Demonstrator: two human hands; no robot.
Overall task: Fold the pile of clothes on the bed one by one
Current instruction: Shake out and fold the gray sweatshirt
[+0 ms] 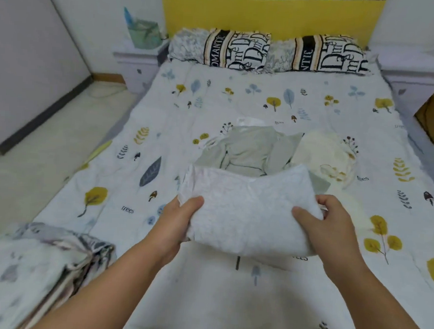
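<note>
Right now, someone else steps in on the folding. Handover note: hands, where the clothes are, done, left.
Left hand grips the left end of the white textured garment, thumb on top. Right hand grips its right end the same way.
The garment is folded into a thick bundle and held just above the bedspread, near side of the bed.
Behind it lies the unfolded pile: grey-green pieces and a cream one, crumpled.
Done: white garment looks folded, not yet set down.
Left: place it, then fold the pile piece by piece.
Folded patterned bedding sits at the near left corner.
</note>
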